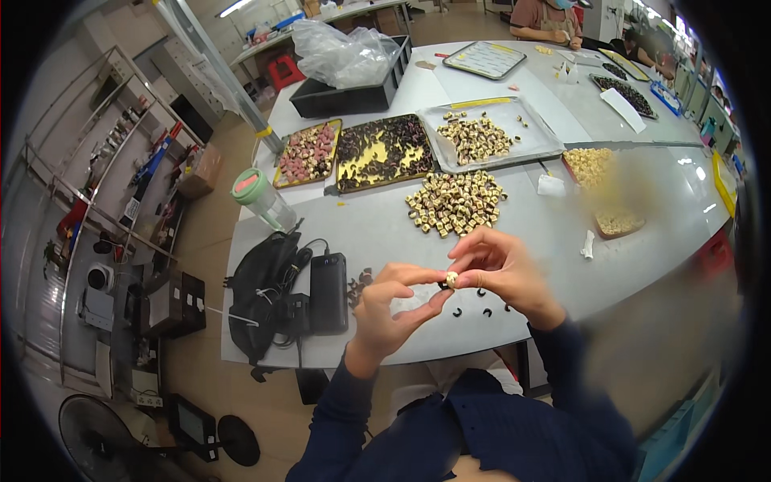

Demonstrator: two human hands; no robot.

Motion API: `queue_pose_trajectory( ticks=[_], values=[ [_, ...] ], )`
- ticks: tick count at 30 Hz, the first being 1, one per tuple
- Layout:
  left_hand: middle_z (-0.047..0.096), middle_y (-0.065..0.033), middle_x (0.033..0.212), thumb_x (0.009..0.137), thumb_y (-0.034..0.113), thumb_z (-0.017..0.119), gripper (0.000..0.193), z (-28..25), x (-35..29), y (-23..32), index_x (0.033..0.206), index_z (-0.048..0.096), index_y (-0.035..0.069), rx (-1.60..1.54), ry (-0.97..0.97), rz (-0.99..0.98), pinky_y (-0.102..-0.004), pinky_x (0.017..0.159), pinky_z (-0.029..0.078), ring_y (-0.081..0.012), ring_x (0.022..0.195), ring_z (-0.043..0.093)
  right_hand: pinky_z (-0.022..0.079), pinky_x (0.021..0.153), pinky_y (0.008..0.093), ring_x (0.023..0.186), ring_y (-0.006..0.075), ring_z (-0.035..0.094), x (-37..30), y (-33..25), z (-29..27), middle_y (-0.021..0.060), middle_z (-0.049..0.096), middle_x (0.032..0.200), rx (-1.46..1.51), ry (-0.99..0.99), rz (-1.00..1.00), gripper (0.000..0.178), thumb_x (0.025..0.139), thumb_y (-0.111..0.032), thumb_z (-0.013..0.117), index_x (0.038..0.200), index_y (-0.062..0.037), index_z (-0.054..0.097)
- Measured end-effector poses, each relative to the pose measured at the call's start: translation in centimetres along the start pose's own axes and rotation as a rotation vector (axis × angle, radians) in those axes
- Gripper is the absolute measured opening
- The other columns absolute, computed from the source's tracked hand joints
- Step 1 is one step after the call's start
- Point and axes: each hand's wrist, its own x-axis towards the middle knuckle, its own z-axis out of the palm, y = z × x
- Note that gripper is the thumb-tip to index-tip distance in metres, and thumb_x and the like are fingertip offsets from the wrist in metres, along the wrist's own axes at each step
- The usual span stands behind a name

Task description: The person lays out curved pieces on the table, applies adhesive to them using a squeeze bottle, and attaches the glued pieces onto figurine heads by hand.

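Above the near part of the table my hands meet fingertip to fingertip. My right hand (506,273) pinches a small rounded cream piece (452,279) between thumb and fingers. Against its left side is a small dark piece (442,285), held between the thumb and forefinger of my left hand (385,309); its exact shape is partly hidden. Below the hands lie several loose black C-shaped pieces (487,312). Just beyond them is a heap of small gold-and-dark pieces (456,201). More small dark bits (359,283) lie beside my left hand.
Behind the heap stand a tray of pink pieces (309,154), a yellow tray of dark pieces (385,153) and a lined tray (538,146). A black power bank (328,293), cables and green-lidded cup (265,201) are at left. Another person (546,20) sits across the table.
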Motion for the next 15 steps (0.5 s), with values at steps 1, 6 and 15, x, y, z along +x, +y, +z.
queue_pose_trajectory(
  ticks=[1, 6, 15],
  values=[
    [0.069, -0.0178, 0.091, 0.065, -0.009, 0.081, 0.064, 0.0, -0.2, -0.1, 0.097, 0.028, 0.010, 0.000, -0.004, 0.007, -0.0320, 0.072, 0.050, -0.0258, 0.079, 0.065, 0.051, 0.077, 0.0259, 0.088, 0.0132, 0.066, 0.0, 0.0, 0.0, 0.0093, 0.070, 0.090, 0.000, 0.002, -0.007, 0.028, 0.082, -0.004, 0.072, 0.105, 0.0007, 0.058],
    [0.069, -0.0172, 0.090, 0.065, -0.009, 0.082, 0.064, 0.7, -1.3, -0.5, 0.096, 0.028, 0.010, -0.009, -0.001, -0.013, -0.0316, 0.072, 0.049, -0.0245, 0.078, 0.065, 0.051, 0.079, 0.0266, 0.088, 0.0153, 0.067, -0.4, 0.8, -0.2, 0.0123, 0.070, 0.093, 0.051, -0.015, 0.136, 0.030, 0.081, -0.001, 0.070, 0.108, -0.0001, 0.056],
    [0.070, -0.0172, 0.088, 0.067, -0.001, 0.084, 0.060, 2.3, -4.4, -0.6, 0.095, 0.031, 0.008, -0.030, -0.053, -0.059, -0.0301, 0.065, 0.051, -0.0245, 0.075, 0.066, 0.049, 0.082, 0.0259, 0.097, 0.0158, 0.064, -3.0, 4.7, -0.8, 0.0136, 0.068, 0.105, 0.189, -0.080, 0.271, 0.034, 0.089, -0.014, 0.066, 0.118, 0.0003, 0.054]
  ],
)
